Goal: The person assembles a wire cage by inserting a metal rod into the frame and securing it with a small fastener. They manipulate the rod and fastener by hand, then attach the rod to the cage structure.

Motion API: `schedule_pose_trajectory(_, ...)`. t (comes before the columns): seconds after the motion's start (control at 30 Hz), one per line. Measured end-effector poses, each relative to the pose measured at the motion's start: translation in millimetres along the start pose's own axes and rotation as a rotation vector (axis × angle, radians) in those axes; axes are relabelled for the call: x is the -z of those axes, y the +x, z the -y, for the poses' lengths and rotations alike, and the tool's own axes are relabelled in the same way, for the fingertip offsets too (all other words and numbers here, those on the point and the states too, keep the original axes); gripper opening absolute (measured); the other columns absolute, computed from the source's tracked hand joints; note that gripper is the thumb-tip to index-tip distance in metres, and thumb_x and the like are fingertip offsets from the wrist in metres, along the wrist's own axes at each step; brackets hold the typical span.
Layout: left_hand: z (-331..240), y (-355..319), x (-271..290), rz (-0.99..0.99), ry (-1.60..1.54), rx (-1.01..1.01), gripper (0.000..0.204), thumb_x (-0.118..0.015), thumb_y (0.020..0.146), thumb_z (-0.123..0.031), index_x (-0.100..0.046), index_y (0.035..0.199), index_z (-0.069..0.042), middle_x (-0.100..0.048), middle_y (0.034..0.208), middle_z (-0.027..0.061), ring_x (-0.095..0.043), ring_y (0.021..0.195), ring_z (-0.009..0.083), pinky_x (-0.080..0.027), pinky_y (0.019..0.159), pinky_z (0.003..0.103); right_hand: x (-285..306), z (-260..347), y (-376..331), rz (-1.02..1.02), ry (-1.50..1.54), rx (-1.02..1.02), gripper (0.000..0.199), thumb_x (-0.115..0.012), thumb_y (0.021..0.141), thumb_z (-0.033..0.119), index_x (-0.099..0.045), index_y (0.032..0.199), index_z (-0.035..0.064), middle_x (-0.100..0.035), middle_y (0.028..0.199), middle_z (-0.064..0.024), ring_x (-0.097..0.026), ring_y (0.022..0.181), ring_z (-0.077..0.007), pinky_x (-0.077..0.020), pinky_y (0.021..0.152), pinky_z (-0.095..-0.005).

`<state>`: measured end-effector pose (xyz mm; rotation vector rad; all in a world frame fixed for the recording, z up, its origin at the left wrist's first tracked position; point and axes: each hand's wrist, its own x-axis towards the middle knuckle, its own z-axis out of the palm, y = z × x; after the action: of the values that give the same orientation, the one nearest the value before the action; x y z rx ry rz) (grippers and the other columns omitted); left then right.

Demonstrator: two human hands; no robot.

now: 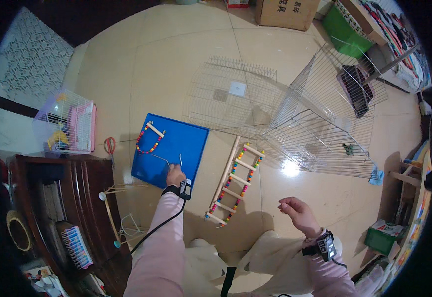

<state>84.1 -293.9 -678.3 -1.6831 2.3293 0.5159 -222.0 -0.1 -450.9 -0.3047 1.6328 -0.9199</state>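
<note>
My left hand is closed on a thin bent metal wire over the blue tray. One stretch of wire rises from the fingers; another runs toward a beaded swing in the tray. That swing has a wooden perch and a loop of red and yellow beads. I cannot tell whether the wire joins it. My right hand hovers above the floor, fingers curled toward the thumb, with nothing visible in them. Between the hands lies a ladder of wooden rungs and colored beads, with a wooden rod along its left side.
Wire cage panels stand and lie at the far right. Red-handled scissors and a small pink-white cage are left. A dark wooden cabinet borders the left; a cardboard box and green bin sit at the back.
</note>
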Motion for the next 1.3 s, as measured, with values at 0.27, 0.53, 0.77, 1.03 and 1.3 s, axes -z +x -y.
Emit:
schedule_pose_trajectory(0.27, 3.3, -25.1, -39.7, 0.182, 0.201, -0.133, 0.02, -0.041, 0.084, -0.018, -0.055, 0.093, -0.006, -0.058, 0.088, 0.0121, -0.062, 0.07, 0.0308, -0.051, 0.057, 0.041, -3.6, -5.6, 6.6, 0.064, -0.256, 0.076, 0.03, -0.053, 0.087, 0.023, -0.054, 0.106, -0.0005, -0.061, 0.092, -0.0076, -0.056, 0.086, -0.0131, -0.0445, 0.077, -0.0258)
schedule_pose_trajectory(0.53, -46.4, -45.8, 63.9, 0.032, -0.042, -0.017, 0.021, -0.047, 0.08, -0.014, -0.049, 0.1, -0.008, -0.058, 0.092, 0.0157, -0.058, 0.084, 0.0338, -0.048, 0.069, 0.043, -27.2, 7.9, 32.9, 0.18, -0.327, 0.154, 0.038, -0.054, 0.085, 0.032, -0.055, 0.107, 0.0014, -0.062, 0.094, -0.0103, -0.059, 0.084, -0.0172, -0.0461, 0.076, -0.0279)
schedule_pose_trajectory(0.77, -121.7, -104.4, 150.3, 0.314, -0.568, -0.444, 0.019, -0.049, 0.085, -0.009, -0.047, 0.102, -0.002, -0.059, 0.086, 0.0111, -0.059, 0.077, 0.0195, -0.047, 0.067, 0.03, -60.4, 33.1, 58.1, 0.077, -0.647, 0.733, 0.042, -0.055, 0.083, 0.035, -0.055, 0.108, 0.0019, -0.061, 0.09, -0.0133, -0.059, 0.081, -0.0199, -0.046, 0.075, -0.0286)
schedule_pose_trajectory(1.03, -171.6, -96.8, 136.6, 0.611, -1.118, -0.38, 0.027, -0.045, 0.089, -0.007, -0.04, 0.115, -0.003, -0.057, 0.09, 0.0072, -0.057, 0.078, 0.0132, -0.048, 0.065, 0.026, -57.4, 40.5, 47.7, 0.34, -0.365, 0.342, 0.033, -0.042, 0.092, 0.03, -0.057, 0.094, 0.0013, -0.051, 0.06, -0.0015, -0.047, 0.057, -0.0108, -0.0403, 0.055, -0.0256)
schedule_pose_trajectory(1.3, -79.7, 43.3, 90.3, -0.053, -0.417, -0.203, 0.043, -0.062, 0.078, -0.021, -0.049, 0.113, -0.001, -0.06, 0.094, 0.0136, -0.058, 0.08, 0.0186, -0.049, 0.068, 0.033, 4.4, 27.0, -11.8, -0.16, 0.161, 0.115, 0.034, -0.04, 0.092, 0.029, -0.058, 0.084, 0.0016, -0.046, 0.058, 0.0009, -0.044, 0.056, -0.0084, -0.0374, 0.054, -0.0231)
